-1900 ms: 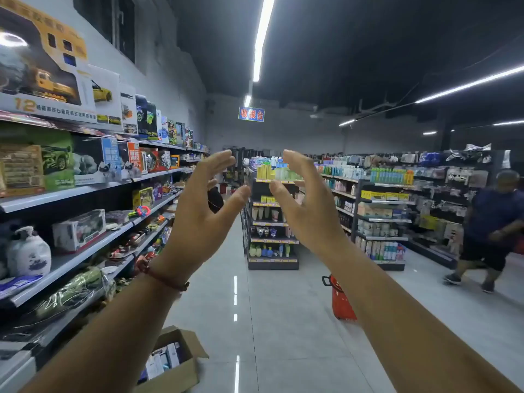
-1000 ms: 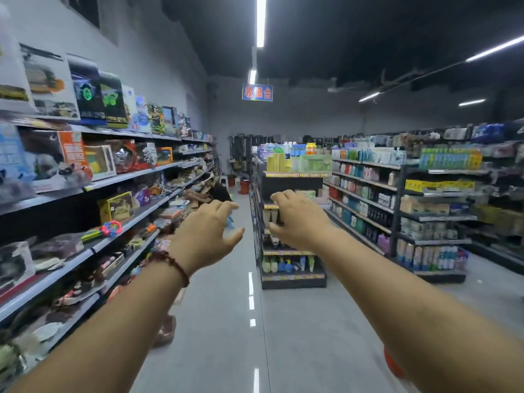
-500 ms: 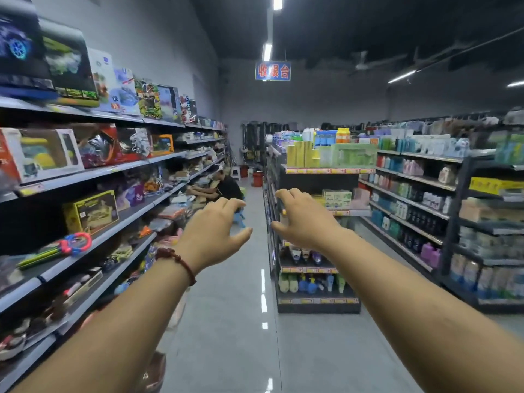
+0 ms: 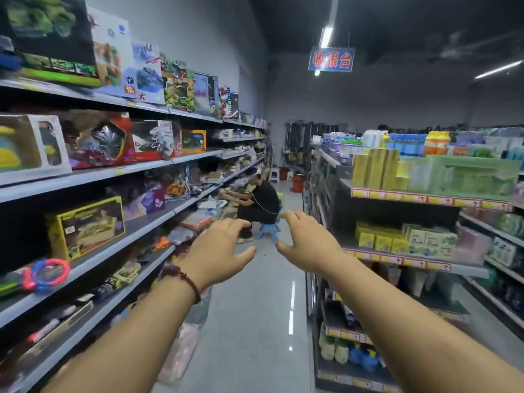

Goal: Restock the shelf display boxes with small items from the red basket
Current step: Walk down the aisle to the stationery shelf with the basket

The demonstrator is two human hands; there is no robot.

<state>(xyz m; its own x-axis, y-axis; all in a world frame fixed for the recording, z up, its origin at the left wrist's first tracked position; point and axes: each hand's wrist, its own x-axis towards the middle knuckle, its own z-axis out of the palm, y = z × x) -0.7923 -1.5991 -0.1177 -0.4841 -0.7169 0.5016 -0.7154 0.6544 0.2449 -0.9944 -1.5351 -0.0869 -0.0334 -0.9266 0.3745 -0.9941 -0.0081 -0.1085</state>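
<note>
Left hand (image 4: 218,252) and right hand (image 4: 307,242) raised mid-frame over the aisle floor (image 4: 255,321), fingers spread and empty, toy shelves (image 4: 119,171) at left, a person crouched (image 4: 256,204) beyond.

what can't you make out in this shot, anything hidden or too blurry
All in the head view:
- Red basket: not in view, so its contents can't be judged.
- Toy boxes on the left shelves: print smeared by motion blur.
- Squatting person: partly hidden behind the left hand; what they handle is too small.
- Right hand: palm faces away.
- Price tags: too small to read.
</note>
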